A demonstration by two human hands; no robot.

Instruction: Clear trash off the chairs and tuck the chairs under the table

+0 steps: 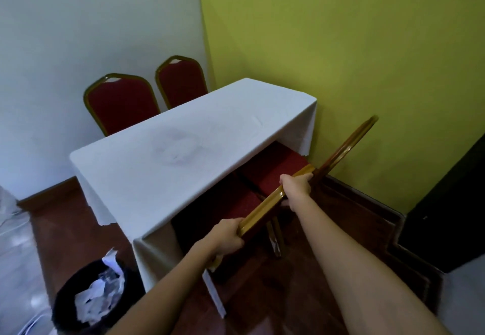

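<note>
At the bottom left, nearest the camera, a dark round bin (59, 308) stands on the reddish wooden floor (65, 227) with crumpled paper (97, 299) inside; its lower edge is cut off by the frame. Two bare forearms reach forward from the bottom edge. The left hand (227, 235) has its fingers wrapped over the near end of a chair's gold top rail (262, 210), and the right hand (296, 186) grips the same rail further along, fingers curled around it. That chair stands at the near long side of the counter (183, 156), its red seat (245, 201) partly under the hanging white cloth; its legs are mostly lost in shadow. Just beside it on the right, a second chair (349, 143) shows its back edge-on and blurred, with its red seat also reaching under the counter's edge. The white cloth covers the whole top and bears a faint round stain near the middle. Across the counter, two red chairs with gold frames (120, 103) stand side by side, only their backs visible. Behind them a large white panel (78, 33) leans upright. A yellow wall (341, 46) fills the right, and a dark shape (451, 216) at the far right edge is too cut off to identify
</note>
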